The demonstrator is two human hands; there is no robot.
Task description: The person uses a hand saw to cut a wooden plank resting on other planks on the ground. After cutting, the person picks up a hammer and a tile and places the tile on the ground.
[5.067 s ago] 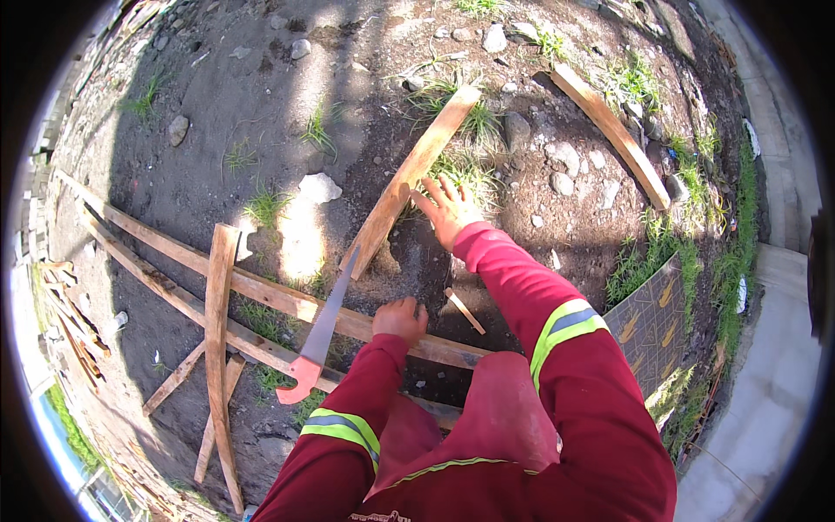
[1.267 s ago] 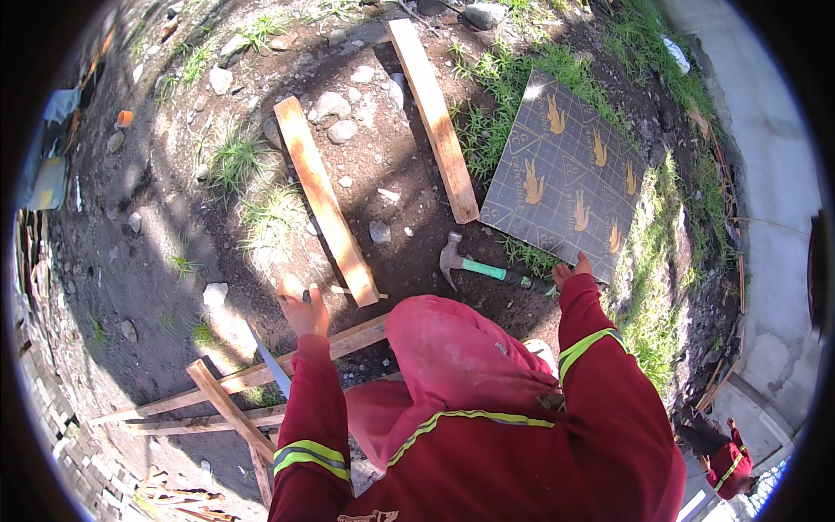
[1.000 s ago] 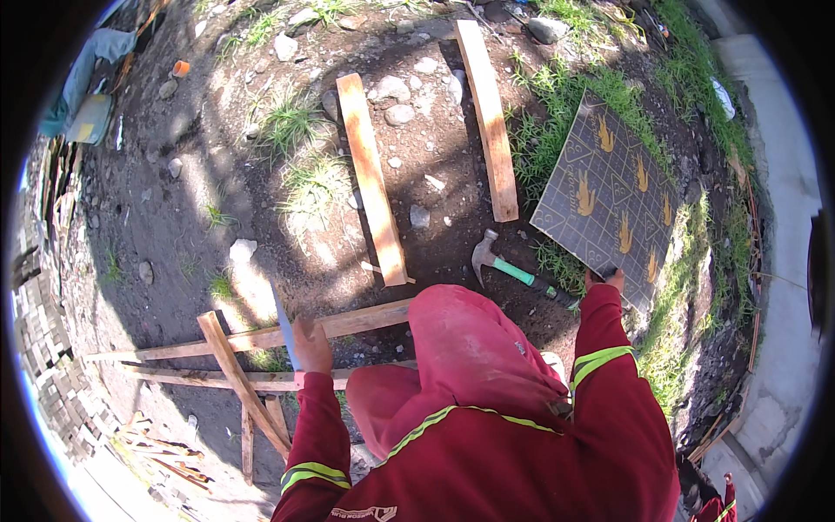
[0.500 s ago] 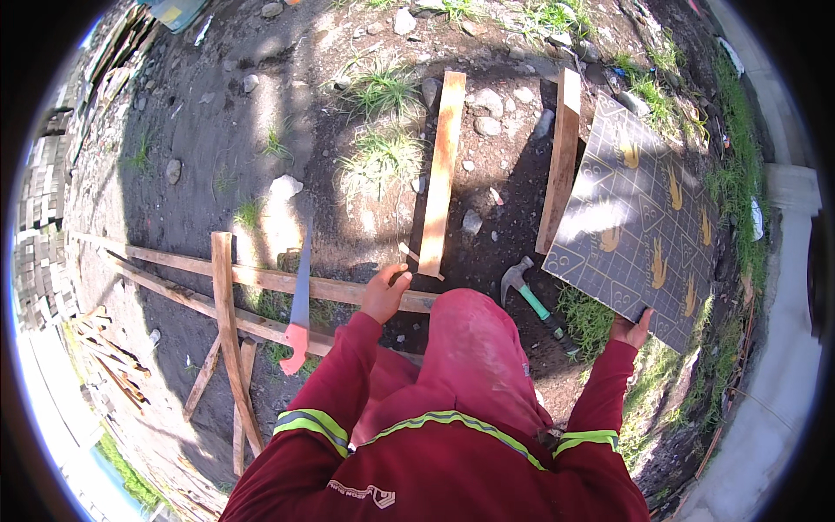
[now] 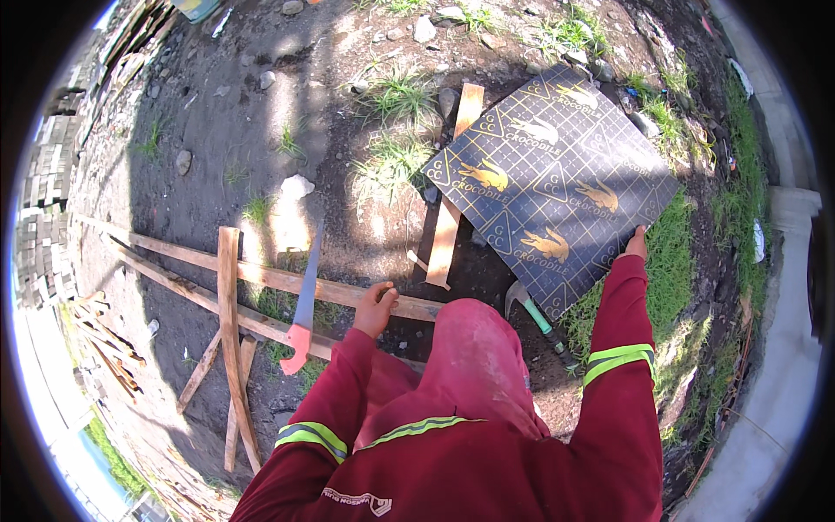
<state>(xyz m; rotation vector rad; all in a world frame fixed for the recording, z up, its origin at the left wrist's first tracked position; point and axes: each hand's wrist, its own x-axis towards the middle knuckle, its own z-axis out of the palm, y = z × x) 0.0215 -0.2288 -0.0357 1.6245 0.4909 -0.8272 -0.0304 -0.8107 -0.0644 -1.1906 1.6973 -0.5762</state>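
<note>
My right hand [image 5: 637, 244] grips the near right edge of a square black film-faced plywood panel [image 5: 565, 213] with gold print and grid lines. The panel lies tilted over the middle of a light wooden plank [image 5: 444, 248], whose two ends show. It hides the second plank. My left hand [image 5: 376, 311] hovers by my knee with its fingers curled together; whether something small is in them I cannot make out. Below the panel's near corner lies a claw hammer [image 5: 537, 317] with a green and black handle, its head close to the panel.
A handsaw [image 5: 304, 300] with a red handle rests across two long timbers [image 5: 187, 263] at the left, which a shorter timber [image 5: 228, 304] crosses. Stones [image 5: 297, 187] and grass tufts [image 5: 396, 165] dot the dirt. A concrete edge [image 5: 791, 287] runs along the right.
The panel has swung left and turned, from beside the second plank to over both planks. My right hand has moved farther away from me with it. My left hand has shifted slightly left and down.
</note>
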